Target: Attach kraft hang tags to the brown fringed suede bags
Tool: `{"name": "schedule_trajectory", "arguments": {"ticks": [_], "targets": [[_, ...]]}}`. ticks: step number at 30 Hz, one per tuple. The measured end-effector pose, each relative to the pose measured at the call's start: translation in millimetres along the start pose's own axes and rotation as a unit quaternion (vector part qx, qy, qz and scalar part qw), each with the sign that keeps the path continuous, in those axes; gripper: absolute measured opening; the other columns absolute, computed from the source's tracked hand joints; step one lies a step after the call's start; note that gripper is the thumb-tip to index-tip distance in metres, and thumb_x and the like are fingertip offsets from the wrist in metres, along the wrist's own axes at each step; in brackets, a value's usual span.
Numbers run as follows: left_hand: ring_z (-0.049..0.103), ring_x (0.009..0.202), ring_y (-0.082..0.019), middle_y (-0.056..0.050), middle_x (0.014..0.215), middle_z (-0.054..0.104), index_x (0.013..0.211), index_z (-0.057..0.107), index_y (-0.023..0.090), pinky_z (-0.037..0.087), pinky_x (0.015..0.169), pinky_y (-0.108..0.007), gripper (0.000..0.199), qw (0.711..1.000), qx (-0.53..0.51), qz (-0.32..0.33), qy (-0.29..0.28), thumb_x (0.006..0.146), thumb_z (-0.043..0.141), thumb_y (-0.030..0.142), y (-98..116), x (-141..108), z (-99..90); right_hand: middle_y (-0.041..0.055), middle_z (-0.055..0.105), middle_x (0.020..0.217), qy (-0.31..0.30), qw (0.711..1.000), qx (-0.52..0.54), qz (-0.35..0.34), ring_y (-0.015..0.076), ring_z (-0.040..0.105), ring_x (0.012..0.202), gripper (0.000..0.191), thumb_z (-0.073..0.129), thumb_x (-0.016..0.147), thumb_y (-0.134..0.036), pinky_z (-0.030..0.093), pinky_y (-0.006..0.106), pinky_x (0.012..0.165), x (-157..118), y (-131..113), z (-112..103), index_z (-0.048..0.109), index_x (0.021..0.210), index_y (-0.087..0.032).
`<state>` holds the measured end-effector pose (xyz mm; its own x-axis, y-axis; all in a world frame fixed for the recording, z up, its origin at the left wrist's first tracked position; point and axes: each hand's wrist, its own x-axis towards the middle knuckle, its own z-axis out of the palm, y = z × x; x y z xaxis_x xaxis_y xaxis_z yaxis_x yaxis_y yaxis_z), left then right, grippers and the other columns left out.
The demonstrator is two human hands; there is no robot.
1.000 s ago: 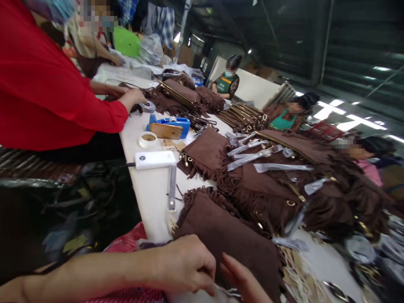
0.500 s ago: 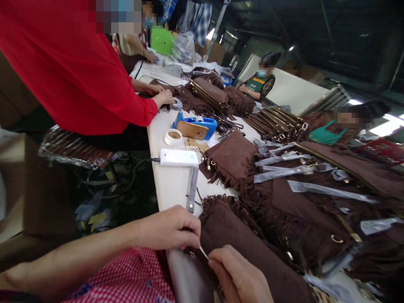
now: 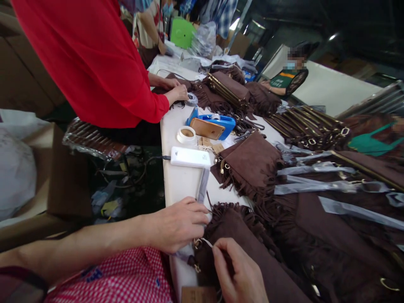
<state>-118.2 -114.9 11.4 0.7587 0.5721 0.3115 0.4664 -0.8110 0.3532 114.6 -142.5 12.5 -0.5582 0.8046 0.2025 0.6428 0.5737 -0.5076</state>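
Observation:
A brown fringed suede bag (image 3: 249,248) lies at the table's edge before me, with a gold ring and clasp on its left end. My right hand (image 3: 238,267) pinches a thin white string (image 3: 206,242) that runs to the gold ring. Bent over that ring, my left hand (image 3: 179,223) has its fingers curled; what they hold is hidden beneath them. A brown card tag (image 3: 198,294) shows at the bottom edge, below the bag's clasp. Just above my left hand lies a strap wrapped in clear plastic (image 3: 203,185).
Beyond my hands are a white power bank (image 3: 190,157), a tape roll (image 3: 186,134), an orange phone (image 3: 207,128) and a blue tape dispenser (image 3: 227,126). More brown bags (image 3: 252,158) cover the right side. A person in red (image 3: 94,63) works at the left.
My left hand has turned palm down and closed in over the ring. The string now runs into the ring. A card tag has come into view, and the whole scene has shifted rightward.

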Motion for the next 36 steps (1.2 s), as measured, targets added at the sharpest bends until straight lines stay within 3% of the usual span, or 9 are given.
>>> {"name": "schedule_trajectory", "arguments": {"ticks": [3,7,12,15,20,25,36], "targets": [[0.06,0.097,-0.021,-0.005,0.093,0.067,0.077,0.058,0.019,0.041,0.1,-0.037,0.013,0.999,0.018,0.026,-0.04,0.09,0.057,0.016,-3,5,-8.7,-0.0043,0.062,0.063,-0.009,1.0,0.016,-0.002,0.0106,0.063,0.05,0.021,0.047,0.099,-0.025,0.046,0.017,0.05,-2,4,4,0.057,0.08,-0.023],[0.06,0.091,-0.022,-0.005,0.09,0.068,0.078,0.059,0.02,0.035,0.11,-0.04,0.008,0.996,0.031,0.054,-0.065,0.083,0.065,0.018,-3,12,-18.3,-0.0048,0.06,0.06,-0.005,0.999,0.048,0.007,0.0096,0.06,0.048,0.023,0.05,0.098,-0.026,0.046,0.015,0.05,-3,7,3,0.057,0.077,-0.023],[0.06,0.078,-0.02,-0.004,0.081,0.067,0.075,0.058,0.02,0.048,0.081,-0.034,0.012,0.99,0.004,0.06,-0.124,0.081,0.067,0.016,0,22,-25.0,-0.0046,0.059,0.06,0.01,0.997,0.081,-0.001,0.0094,0.058,0.048,0.023,0.051,0.097,-0.024,0.046,0.013,0.05,-4,9,2,0.059,0.075,-0.022],[0.061,0.078,-0.02,-0.004,0.081,0.067,0.075,0.057,0.021,0.047,0.075,-0.034,0.015,0.988,-0.008,0.046,-0.144,0.082,0.068,0.014,1,26,-29.2,-0.0047,0.058,0.06,0.029,0.995,0.092,-0.01,0.0091,0.057,0.048,0.022,0.052,0.096,-0.022,0.046,0.014,0.05,-7,10,3,0.059,0.075,-0.022],[0.061,0.085,-0.021,-0.005,0.083,0.067,0.074,0.053,0.021,0.046,0.082,-0.033,0.021,0.983,-0.049,0.034,-0.172,0.083,0.069,0.008,-4,26,-34.5,-0.0038,0.059,0.064,0.055,0.995,0.064,-0.048,0.0094,0.06,0.052,0.02,0.049,0.097,-0.019,0.045,0.017,0.053,-11,7,9,0.06,0.081,-0.022],[0.057,0.08,-0.019,-0.003,0.081,0.063,0.07,0.047,0.022,0.044,0.078,-0.028,0.031,0.972,-0.149,-0.001,-0.18,0.079,0.069,0.001,-11,22,-34.6,-0.0016,0.062,0.066,0.081,0.991,-0.001,-0.111,0.0108,0.062,0.053,0.017,0.049,0.098,-0.016,0.043,0.021,0.052,-10,8,16,0.06,0.085,-0.02],[0.058,0.078,-0.014,0.0,0.083,0.063,0.087,0.059,0.016,0.045,0.072,-0.02,0.015,0.919,-0.347,-0.098,-0.16,0.083,0.073,0.013,-14,24,-36.1,-0.0016,0.06,0.066,0.074,0.991,-0.034,-0.106,0.0119,0.061,0.051,0.018,0.048,0.099,-0.018,0.04,0.024,0.049,-4,0,21,0.06,0.086,-0.021]]}}
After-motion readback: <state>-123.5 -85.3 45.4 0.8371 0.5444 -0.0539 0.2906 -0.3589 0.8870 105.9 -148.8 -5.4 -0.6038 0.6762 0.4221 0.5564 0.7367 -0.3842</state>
